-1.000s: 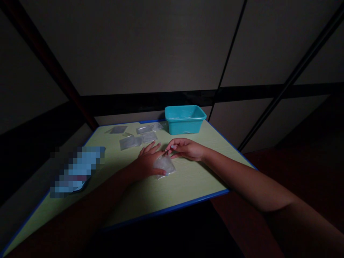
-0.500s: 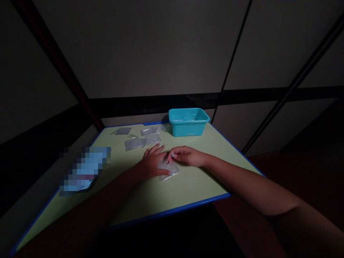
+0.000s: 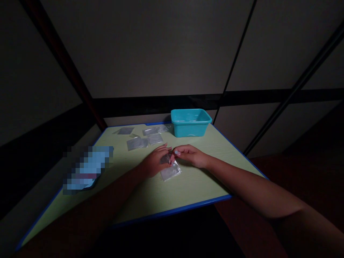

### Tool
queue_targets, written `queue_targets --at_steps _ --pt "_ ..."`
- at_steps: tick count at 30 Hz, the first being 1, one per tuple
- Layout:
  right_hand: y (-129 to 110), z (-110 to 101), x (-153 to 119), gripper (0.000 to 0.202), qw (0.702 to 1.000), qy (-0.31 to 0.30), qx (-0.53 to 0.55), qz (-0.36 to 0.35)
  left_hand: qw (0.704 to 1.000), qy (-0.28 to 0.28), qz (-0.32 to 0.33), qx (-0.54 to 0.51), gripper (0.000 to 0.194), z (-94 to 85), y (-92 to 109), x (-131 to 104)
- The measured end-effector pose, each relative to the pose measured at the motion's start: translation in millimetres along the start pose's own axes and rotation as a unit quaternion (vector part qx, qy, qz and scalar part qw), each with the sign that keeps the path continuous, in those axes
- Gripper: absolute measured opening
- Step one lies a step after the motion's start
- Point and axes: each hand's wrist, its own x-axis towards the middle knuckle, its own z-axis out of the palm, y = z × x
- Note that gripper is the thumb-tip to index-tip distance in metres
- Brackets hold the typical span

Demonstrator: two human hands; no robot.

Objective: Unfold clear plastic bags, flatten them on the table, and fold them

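A small clear plastic bag (image 3: 171, 172) lies on the table in front of me, its upper part partly covered by my fingers. My left hand (image 3: 154, 162) rests at its upper left, fingers stretched out and thumb apart from them, with a bit of bag showing in the gap. From the right, my right hand (image 3: 191, 156) pinches at the bag's upper edge, thumb and fingertips together. The fingertips of both hands nearly meet. Whether anything is inside the bag I cannot tell.
Several more clear bags (image 3: 137, 143) lie flat toward the back left. A turquoise plastic basket (image 3: 189, 129) stands at the back right. A blurred tablet-like object (image 3: 90, 168) sits at the left edge of the blue-rimmed table (image 3: 204, 182). Behind rises a panelled wall (image 3: 161, 50).
The fingers of my left hand have drawn closer together and shifted right, toward my right fingertips. More of the bag's lower part shows. The view has shifted slightly.
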Motion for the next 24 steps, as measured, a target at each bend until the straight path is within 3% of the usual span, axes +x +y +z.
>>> queue_targets --at_steps 5,9,11,17,24 --pt "0.2 -0.8 2.0 0.036 0.998 0.039 0.033 -0.023 0.995 0.073 -0.045 -0.051 0.008 -0.4 0.8 1.9" --pt "8.2 -6.2 4.9 0.030 0.989 0.146 0.014 -0.029 0.975 0.131 -0.098 -0.152 0.015 -0.1 2.0 2.7" --pt "13.6 -9.2 6.3 0.033 0.986 0.168 0.010 -0.011 0.954 0.145 -0.135 -0.223 0.021 -0.1 4.1 3.2" --pt "20.5 -10.6 7.4 0.039 0.983 0.169 0.030 0.065 0.895 0.205 -0.199 -0.344 0.024 -0.4 10.8 4.7" --pt "20.1 -5.7 8.2 0.038 0.982 0.151 0.044 0.101 0.880 0.262 -0.195 -0.345 0.023 2.7 11.7 5.1"
